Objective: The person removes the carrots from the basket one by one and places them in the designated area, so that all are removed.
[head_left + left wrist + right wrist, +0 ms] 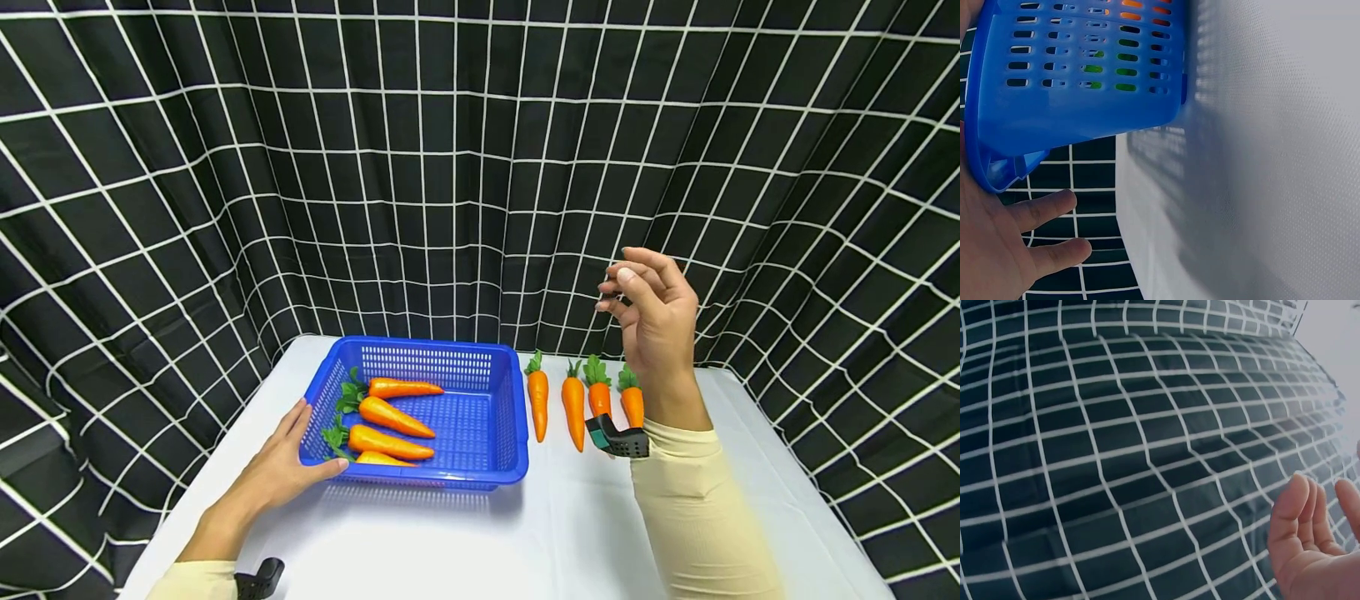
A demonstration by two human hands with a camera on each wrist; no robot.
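A blue plastic basket stands on the table, with several carrots lying inside, their green tops toward its left wall. My left hand rests at the basket's near left corner, thumb on the near rim and fingers along the left side. In the left wrist view two fingers of it stretch out straight beside the perforated wall. Raised over the table's right side, my right hand holds nothing, its fingers loosely bent. Below and left of it, several more carrots lie in a row right of the basket.
The table has a white cover. A black curtain with a white grid hangs behind it and along both sides. Each wrist wears a dark strap, and the right one partly hides the rightmost carrots.
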